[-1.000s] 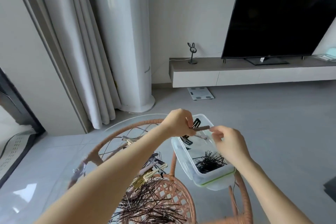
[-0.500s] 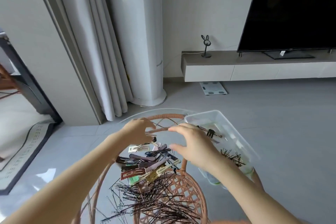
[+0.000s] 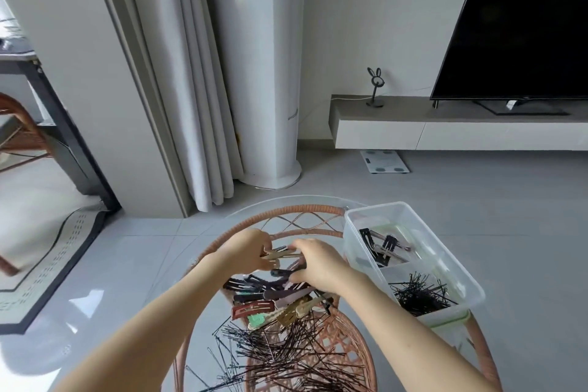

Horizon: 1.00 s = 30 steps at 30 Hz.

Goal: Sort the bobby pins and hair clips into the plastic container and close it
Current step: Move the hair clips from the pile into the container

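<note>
A: What is each grip doing?

B: The left hand (image 3: pixel 246 250) has its fingertips pinched on a gold hair clip (image 3: pixel 277 256), lifted just above the heap. The right hand (image 3: pixel 318 264) is closed narrowly on a dark hair clip (image 3: pixel 283 273) directly below the gold one. Both grips sit at the far edge of the pile of hair clips (image 3: pixel 270 299).

A: And the rest of the stuff?

B: The loose bobby pins (image 3: pixel 280 356) lie nearer the person than the grips, spread over the glass worktop (image 3: pixel 178 267). The plastic container (image 3: pixel 458 267) stands to the right of the right-hand grip, open. A few clips are already in its far compartment and a tangle of bobby pins in the near one. I can't make out a lid for certain.

A: How will the clips handle?

B: My guess is light, stiff and smooth, so they'd skate on glass and snag each other in the pile. Best to pinch one across its flat faces near the middle, or at the hinged end, and lift it straight up clear of its neighbours.

A: The pins?

B: Thin and springy, and likely to cling together. I'd gather them in a small bunch. Plenty of both is left to sort.
</note>
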Tool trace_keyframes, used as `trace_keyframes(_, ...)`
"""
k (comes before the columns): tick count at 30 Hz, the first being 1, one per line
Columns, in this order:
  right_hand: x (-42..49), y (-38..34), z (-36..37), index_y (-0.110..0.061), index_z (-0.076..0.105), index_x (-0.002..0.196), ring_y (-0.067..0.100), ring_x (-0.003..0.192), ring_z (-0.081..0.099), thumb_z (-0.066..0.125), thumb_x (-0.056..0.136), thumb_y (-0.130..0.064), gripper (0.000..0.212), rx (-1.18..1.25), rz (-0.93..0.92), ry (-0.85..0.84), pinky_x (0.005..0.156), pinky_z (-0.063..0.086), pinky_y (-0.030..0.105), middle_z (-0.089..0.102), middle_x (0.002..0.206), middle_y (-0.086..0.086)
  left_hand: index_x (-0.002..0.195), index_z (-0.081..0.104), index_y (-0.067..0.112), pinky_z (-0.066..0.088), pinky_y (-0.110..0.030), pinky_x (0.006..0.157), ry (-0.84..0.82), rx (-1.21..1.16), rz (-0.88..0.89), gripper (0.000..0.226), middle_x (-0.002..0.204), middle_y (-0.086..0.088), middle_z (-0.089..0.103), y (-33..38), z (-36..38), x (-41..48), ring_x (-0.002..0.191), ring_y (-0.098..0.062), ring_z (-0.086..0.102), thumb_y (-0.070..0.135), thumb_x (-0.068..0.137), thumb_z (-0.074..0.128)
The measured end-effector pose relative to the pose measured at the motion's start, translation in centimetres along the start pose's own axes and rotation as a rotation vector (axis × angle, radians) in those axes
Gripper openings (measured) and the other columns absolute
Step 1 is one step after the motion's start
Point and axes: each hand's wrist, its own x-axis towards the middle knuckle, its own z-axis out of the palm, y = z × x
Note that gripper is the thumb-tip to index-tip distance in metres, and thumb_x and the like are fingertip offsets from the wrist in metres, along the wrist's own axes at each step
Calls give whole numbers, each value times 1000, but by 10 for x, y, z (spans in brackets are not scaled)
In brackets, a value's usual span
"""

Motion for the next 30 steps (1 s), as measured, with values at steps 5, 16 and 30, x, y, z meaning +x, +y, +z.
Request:
trace_keyframes(5, -6, 6, 5, -16, 59, 119, 23, 105, 54, 58, 88, -21, 32, 46, -65, 117, 69, 36, 19, 60, 113, 4, 114, 66, 20, 51, -31, 84, 39, 17, 8, 34, 109, 1, 67, -2, -3, -5, 97, -20, 62, 34, 83, 64)
trace_keyframes(16, -25, -9, -24, -9, 66, 111, 20, 99, 62, 61, 86, -16, 26, 234, -133, 240, 88, 44, 26, 68, 112, 8, 104, 68, 19, 41, -28, 65, 142, -83, 136, 23, 90, 2, 66, -2, -32, -39, 80, -20, 58, 31, 90, 55)
trace_keyframes(30, -79, 95, -122, -14, 72, 98, 13, 84, 64, 68, 79, -8, 20, 215, 59, 428, 80, 45, 26, 69, 89, -4, 92, 65, 5, 32, -26, 57, 234, -264, 313, 24, 74, -9, 60, 144, -54, 3, 64, -23, 47, 22, 93, 49)
